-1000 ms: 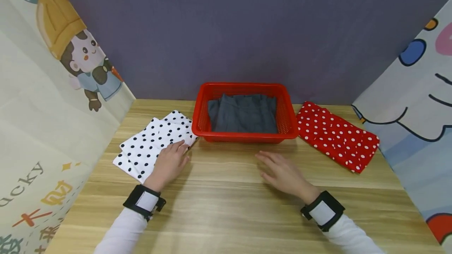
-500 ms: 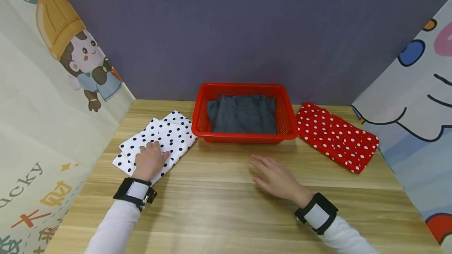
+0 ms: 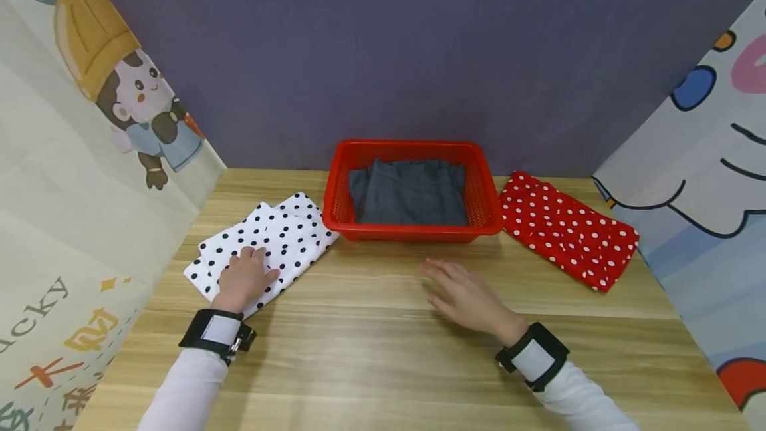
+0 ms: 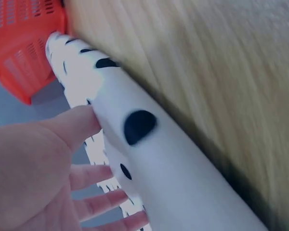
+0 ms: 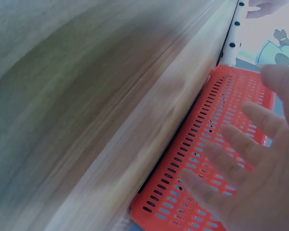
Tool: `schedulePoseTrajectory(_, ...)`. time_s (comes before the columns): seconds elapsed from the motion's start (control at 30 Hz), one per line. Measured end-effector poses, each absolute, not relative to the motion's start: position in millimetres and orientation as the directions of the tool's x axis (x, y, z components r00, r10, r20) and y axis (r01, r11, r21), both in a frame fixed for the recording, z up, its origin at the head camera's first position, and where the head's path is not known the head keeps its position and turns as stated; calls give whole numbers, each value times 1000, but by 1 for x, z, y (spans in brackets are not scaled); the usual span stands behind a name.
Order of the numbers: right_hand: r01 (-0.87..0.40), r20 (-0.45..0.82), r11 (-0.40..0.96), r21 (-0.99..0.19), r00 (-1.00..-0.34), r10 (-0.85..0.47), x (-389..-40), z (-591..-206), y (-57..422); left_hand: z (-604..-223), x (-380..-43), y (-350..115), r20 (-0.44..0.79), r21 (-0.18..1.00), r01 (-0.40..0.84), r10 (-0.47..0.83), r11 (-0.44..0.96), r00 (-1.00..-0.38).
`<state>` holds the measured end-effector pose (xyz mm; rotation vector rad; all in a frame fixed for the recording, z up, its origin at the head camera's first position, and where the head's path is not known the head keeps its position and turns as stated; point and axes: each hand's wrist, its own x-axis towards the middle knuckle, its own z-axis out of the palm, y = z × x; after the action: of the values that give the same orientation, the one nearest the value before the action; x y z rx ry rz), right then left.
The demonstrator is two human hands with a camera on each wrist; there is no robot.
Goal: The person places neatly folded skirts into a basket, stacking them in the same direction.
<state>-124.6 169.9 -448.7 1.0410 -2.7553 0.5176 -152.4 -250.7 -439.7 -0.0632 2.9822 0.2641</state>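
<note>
Since approx. 1 s earlier, person's left hand (image 3: 242, 279) had slid left over the folded white fabric cloth w/ black dots (image 3: 293, 231), whose far corner had crept a bit right, toward the rectangular red perforated plastic basket (image 3: 413, 232). Left hand: fingers apart, tips on cloth's near-left part; couldn't tell how hard they pressed. Right hand (image 3: 469, 299): relaxed, fingers slightly apart, near side of basket, holding nothing. Risk, prob.: dragging only the top layer could skew the folds, b/c layers looked uneven; cloth's right end, v. close to basket, might nudge it. Folded dark grey cloth (image 3: 415, 193) lay inside basket; folded red cloth w/ white dots (image 3: 568, 231) just right. Writing: "ucky" lettering (image 3: 38, 308) on far left, start cut off; Chinese characters (image 3: 92, 330) below, partly cropped. No brand/label legible.
</note>
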Motion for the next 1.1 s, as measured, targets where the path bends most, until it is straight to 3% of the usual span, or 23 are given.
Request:
schedulePoseTrajectory(0.57,-650,279,698,-299,-760,-588,-124,-448,170,-438,-124,-279,-109,212,135,160,968,-981)
schedulePoseTrajectory(1.1,-717,243,635,-288,-696,-676,-121,-451,137,-443,-88,-272,-28,242,230,244,943,-969)
